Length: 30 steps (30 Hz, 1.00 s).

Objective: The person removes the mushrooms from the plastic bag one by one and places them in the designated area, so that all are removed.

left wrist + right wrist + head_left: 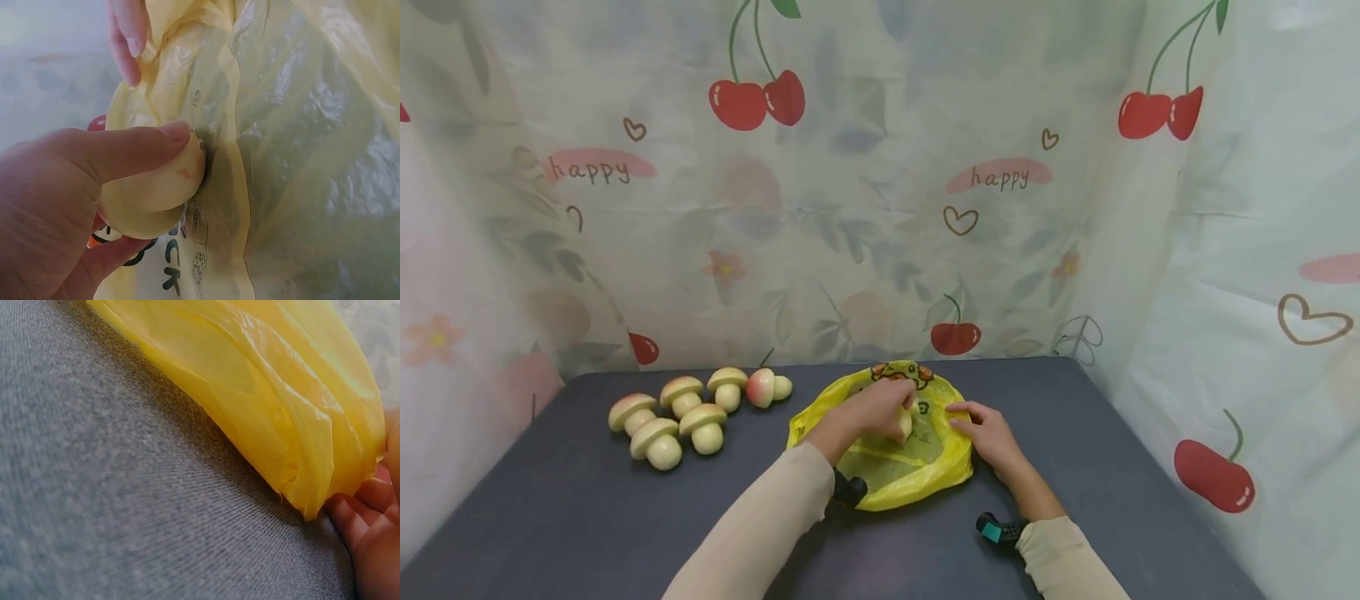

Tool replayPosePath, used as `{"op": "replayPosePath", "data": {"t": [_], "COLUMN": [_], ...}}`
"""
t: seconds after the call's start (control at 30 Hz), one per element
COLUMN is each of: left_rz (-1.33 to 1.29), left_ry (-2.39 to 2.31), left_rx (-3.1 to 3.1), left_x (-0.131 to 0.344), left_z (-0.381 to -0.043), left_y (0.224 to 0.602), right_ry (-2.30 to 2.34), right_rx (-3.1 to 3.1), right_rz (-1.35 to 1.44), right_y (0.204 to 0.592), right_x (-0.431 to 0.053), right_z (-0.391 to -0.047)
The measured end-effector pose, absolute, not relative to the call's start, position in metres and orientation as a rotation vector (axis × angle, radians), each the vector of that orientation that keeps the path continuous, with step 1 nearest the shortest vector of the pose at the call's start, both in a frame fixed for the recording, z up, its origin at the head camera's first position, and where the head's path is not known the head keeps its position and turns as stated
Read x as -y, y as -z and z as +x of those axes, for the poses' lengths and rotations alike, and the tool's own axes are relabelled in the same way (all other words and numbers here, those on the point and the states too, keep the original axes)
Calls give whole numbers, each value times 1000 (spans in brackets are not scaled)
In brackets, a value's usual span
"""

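A yellow plastic bag (925,487) lies spread with its mouth open at the middle of the table. My left hand (880,407) reaches into it and grips a pale toy mushroom (164,190), thumb across the top and fingers beneath. Printed lettering on the bag shows below the mushroom in the left wrist view. At the bag's right rim, my right hand (988,433) holds the yellow film; in the right wrist view its fingers (353,515) are partly hidden behind the folds.
Several more toy mushrooms (706,427) with cream and reddish caps stand grouped at the table's left. One mushroom (767,388) lies on its side nearest the bag. A patterned curtain (865,208) rises behind the dark table (550,508) and along both sides.
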<state>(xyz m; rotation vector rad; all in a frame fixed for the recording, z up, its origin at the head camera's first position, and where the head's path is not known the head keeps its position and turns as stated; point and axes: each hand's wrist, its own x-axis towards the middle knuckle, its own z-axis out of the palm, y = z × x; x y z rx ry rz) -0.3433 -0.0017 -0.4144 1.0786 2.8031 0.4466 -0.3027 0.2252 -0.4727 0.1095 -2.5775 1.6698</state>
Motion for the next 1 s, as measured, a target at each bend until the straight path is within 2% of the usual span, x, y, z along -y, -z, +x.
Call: {"op": "replayPosePath", "data": {"t": [1.0], "left_rz": [1214], "left_ry": [-944], "left_rx": [-2999], "left_x": [65], "left_z": [-311], "left_y": [406], "right_ry": [-1669], "right_rx": [2588], "right_rz": [70], "right_y": [474], "right_x": [-223], "right_z": [-303]}}
